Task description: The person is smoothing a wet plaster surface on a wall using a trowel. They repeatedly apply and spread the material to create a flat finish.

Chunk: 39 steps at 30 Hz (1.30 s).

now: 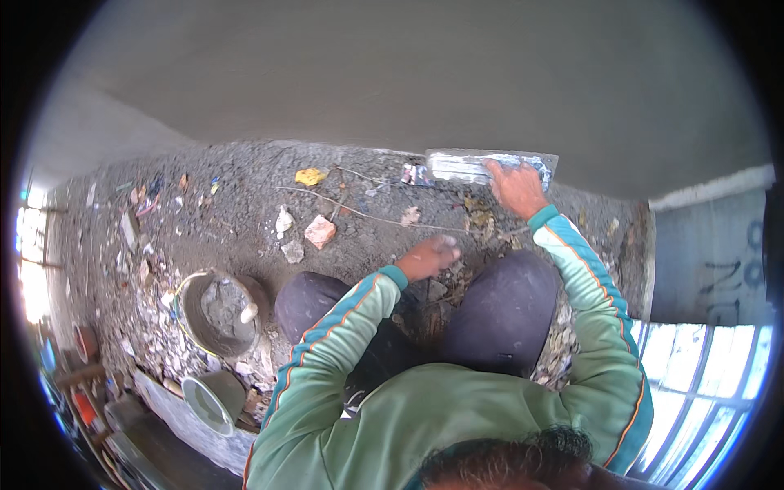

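Observation:
My right hand (519,189) is closed around the handle of a rectangular plastering trowel (461,167). Its long blade lies against the foot of a grey plastered wall (392,73), and pale mortar smears its back. My left hand (428,259) hovers above the ground between my knees, away from the wall. Its fingers are loosely bent and a little blurred, and I see nothing in them. Beneath the trowel's left end lies a small crumpled printed wrapper (417,175).
Rubble and dirt (245,184) cover the ground, with a pinkish stone (320,232), a yellow scrap (310,176) and a thin twig (367,214). At left stands a bucket (260,314) holding grey mortar; a tilted grey pail (233,392) is behind it. Barred openings (694,367) flank the right.

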{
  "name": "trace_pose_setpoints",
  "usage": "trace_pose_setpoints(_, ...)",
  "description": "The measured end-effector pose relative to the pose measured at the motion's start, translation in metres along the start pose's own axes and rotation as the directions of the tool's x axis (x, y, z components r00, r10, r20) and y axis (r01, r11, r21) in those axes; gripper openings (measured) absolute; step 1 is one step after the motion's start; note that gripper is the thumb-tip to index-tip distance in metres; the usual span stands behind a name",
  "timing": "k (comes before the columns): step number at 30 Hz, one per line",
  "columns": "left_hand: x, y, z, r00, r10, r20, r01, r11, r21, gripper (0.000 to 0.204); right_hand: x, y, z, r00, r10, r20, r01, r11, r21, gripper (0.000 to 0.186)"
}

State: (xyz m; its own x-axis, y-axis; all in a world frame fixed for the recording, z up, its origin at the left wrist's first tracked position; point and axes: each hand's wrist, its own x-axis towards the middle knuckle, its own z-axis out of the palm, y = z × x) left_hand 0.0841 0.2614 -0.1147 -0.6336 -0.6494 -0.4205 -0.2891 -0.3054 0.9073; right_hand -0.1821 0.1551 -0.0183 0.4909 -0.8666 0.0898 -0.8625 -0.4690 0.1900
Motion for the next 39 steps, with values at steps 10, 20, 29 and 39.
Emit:
trace_pose_setpoints(10,0.1,0.056,0.083,0.987,0.131,0.089,0.039,0.346,-0.938,0.058,-0.088,-0.009,0.011,0.961,-0.088,-0.261,0.15,0.963,0.225,0.024)
trace_pose_setpoints(20,0.192,0.054,0.053,0.971,-0.153,-0.184,-0.078,0.525,-0.847,0.009,-0.198,-0.007,0.043,0.965,0.237,0.113,-0.258,0.781,0.568,0.026)
trace_pose_setpoints(29,0.254,0.054,-0.052,0.912,-0.198,-0.359,-0.163,0.629,-0.76,0.017,-0.252,-0.021,0.125,0.455,0.119,0.882,-0.871,0.263,0.414,0.028)
trace_pose_setpoints(39,0.119,0.316,-0.1,0.862,0.164,-0.48,-0.435,0.726,-0.533,0.02,-0.262,-0.023,0.134,0.464,0.254,0.849,-0.862,-0.091,0.499,0.023)
